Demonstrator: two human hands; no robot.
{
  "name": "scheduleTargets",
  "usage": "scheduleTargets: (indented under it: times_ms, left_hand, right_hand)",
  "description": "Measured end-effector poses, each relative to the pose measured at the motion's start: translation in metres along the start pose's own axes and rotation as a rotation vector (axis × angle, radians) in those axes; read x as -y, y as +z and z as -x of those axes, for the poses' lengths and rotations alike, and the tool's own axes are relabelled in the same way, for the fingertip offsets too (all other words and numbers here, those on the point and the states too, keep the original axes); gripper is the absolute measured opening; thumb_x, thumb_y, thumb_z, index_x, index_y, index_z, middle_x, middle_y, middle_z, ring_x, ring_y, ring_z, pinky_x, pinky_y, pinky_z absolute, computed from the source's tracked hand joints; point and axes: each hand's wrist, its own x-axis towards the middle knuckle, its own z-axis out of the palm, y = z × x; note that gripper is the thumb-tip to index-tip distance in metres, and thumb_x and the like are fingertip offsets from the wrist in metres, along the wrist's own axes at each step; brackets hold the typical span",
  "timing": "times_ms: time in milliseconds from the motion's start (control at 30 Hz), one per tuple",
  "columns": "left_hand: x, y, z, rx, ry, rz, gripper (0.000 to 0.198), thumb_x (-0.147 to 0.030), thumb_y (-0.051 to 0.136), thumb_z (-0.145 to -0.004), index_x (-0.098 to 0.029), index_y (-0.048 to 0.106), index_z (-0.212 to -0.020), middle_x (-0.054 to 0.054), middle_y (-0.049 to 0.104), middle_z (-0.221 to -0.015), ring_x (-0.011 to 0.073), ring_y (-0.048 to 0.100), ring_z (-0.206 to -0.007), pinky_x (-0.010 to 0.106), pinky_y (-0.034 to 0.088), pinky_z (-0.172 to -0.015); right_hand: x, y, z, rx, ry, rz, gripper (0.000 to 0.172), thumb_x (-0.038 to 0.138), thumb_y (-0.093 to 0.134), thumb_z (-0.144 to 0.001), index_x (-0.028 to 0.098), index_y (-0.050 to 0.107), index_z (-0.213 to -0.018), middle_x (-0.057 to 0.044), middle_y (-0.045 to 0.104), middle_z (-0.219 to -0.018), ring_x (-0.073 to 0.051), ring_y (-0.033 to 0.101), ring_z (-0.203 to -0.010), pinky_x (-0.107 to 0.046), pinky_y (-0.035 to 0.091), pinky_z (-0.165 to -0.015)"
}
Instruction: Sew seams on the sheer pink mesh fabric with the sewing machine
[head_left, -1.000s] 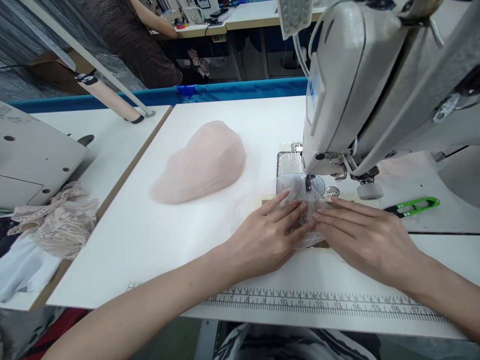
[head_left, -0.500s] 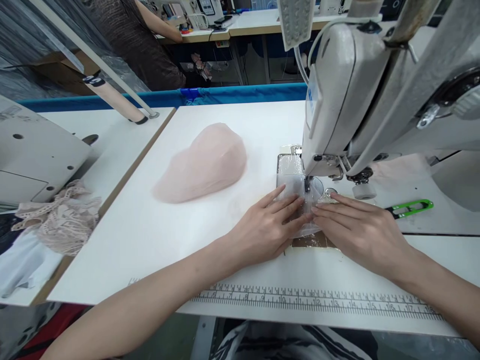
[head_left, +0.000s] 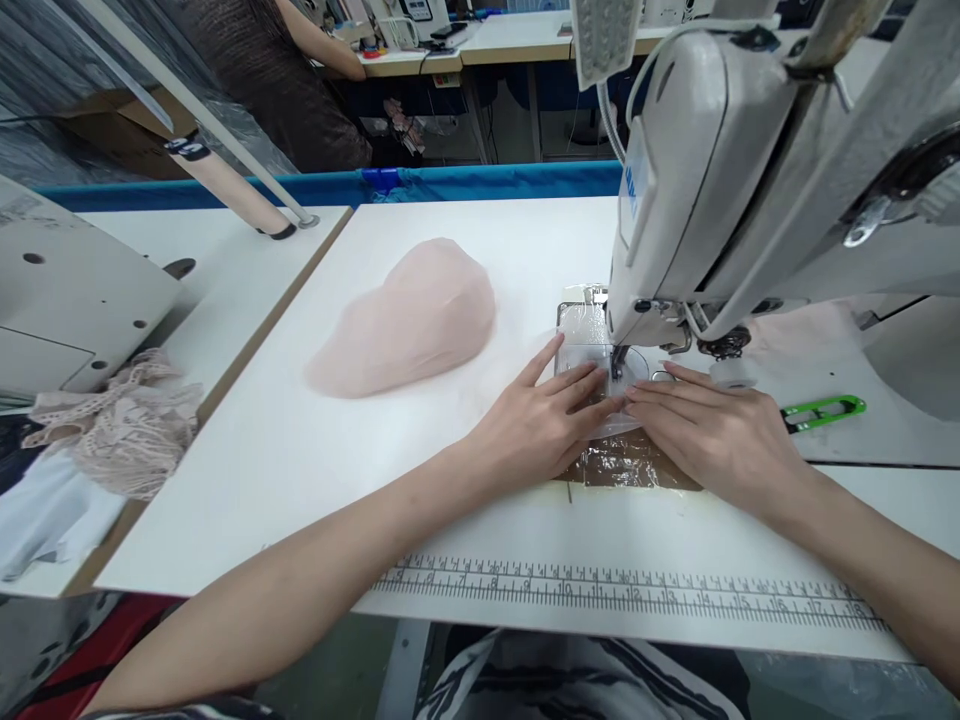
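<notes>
My left hand [head_left: 536, 425] lies flat with spread fingers on a thin, see-through whitish piece of fabric [head_left: 616, 428] at the sewing machine [head_left: 671, 190]. From the other side, my right hand [head_left: 724, 430] presses on the same piece with its fingers stretched out side by side. Both hands' fingertips nearly meet just in front of the presser foot [head_left: 618, 362], which stands over the fabric. Much of the piece is hidden under my fingers. Brown tape [head_left: 626, 462] covers the table just nearer to me.
A sheer pink fabric piece [head_left: 409, 325] lies left of my hands. Green thread snips [head_left: 823, 412] rest to the right. A printed ruler [head_left: 600, 590] runs along the front edge. Lace trim [head_left: 131, 430] is heaped at far left. Another person's arm [head_left: 322, 40] shows at the back.
The see-through fabric has slid a little away from me under the presser foot, baring more brown tape. My hands stay on it, nearly in place. The view has shifted slightly.
</notes>
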Motion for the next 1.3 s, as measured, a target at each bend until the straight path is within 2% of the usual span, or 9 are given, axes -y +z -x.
scheduleTargets:
  times_ms: [167,367,433,567,633,1067,1300]
  left_hand:
    - [0.006,0.004,-0.004,-0.010,-0.002,-0.011,0.037,-0.020,0.042,-0.095,-0.018,0.053,-0.130,0.012,0.058,-0.130,0.0240,0.052,-0.124,0.059,0.020,-0.115]
    - [0.009,0.008,-0.006,-0.029,-0.017,-0.028,0.035,-0.022,0.044,-0.094,-0.018,0.056,-0.127,0.012,0.058,-0.129,0.0246,0.053,-0.122,0.061,0.019,-0.114]
    - [0.005,0.006,-0.005,-0.045,-0.028,-0.034,0.034,-0.020,0.043,-0.094,-0.017,0.058,-0.124,0.011,0.060,-0.128,0.0238,0.055,-0.121,0.060,0.021,-0.114]
    - [-0.011,0.002,0.003,-0.067,-0.037,-0.042,0.032,-0.015,0.045,-0.091,-0.015,0.061,-0.119,0.010,0.061,-0.126,0.0222,0.055,-0.121,0.054,0.025,-0.115]
    - [-0.017,0.001,0.007,-0.067,-0.025,-0.037,0.033,-0.015,0.047,-0.090,-0.013,0.060,-0.121,0.010,0.062,-0.125,0.0221,0.056,-0.120,0.052,0.025,-0.116]
    - [-0.019,-0.001,0.009,-0.069,-0.016,-0.048,0.032,-0.016,0.045,-0.091,-0.012,0.060,-0.119,0.009,0.064,-0.122,0.0207,0.057,-0.118,0.049,0.028,-0.116]
    - [-0.015,0.002,0.005,-0.072,-0.027,-0.043,0.033,-0.016,0.045,-0.091,-0.010,0.060,-0.120,0.011,0.064,-0.121,0.0224,0.058,-0.117,0.050,0.028,-0.115]
  right_hand:
    - [-0.005,0.004,-0.002,-0.001,0.010,0.065,0.020,0.004,0.056,-0.084,0.013,0.069,-0.095,-0.004,0.074,-0.099,-0.017,0.069,-0.088,-0.030,0.052,-0.084]
    - [-0.005,0.005,-0.005,-0.012,0.042,0.104,0.016,0.010,0.059,-0.084,0.015,0.070,-0.096,-0.001,0.074,-0.099,-0.016,0.069,-0.088,-0.025,0.051,-0.062]
    - [-0.003,0.004,-0.005,-0.013,0.039,0.095,0.016,0.011,0.060,-0.084,0.015,0.070,-0.096,-0.002,0.074,-0.100,-0.017,0.068,-0.089,-0.025,0.052,-0.066]
    - [0.002,0.001,-0.001,0.020,0.009,0.031,0.019,0.008,0.058,-0.084,0.016,0.069,-0.097,-0.002,0.073,-0.104,-0.018,0.068,-0.091,-0.033,0.052,-0.086]
    - [0.003,0.001,0.002,0.029,0.014,0.004,0.021,0.007,0.057,-0.084,0.016,0.069,-0.097,-0.003,0.072,-0.104,-0.018,0.068,-0.091,-0.035,0.051,-0.089]
    - [0.003,0.002,0.002,0.012,0.019,-0.019,0.020,0.006,0.056,-0.084,0.015,0.069,-0.096,-0.003,0.073,-0.102,-0.017,0.068,-0.092,-0.035,0.050,-0.096]
    - [0.001,0.004,0.001,0.016,0.028,-0.001,0.021,0.005,0.055,-0.085,0.016,0.069,-0.096,-0.003,0.072,-0.103,-0.018,0.069,-0.092,-0.036,0.052,-0.092]
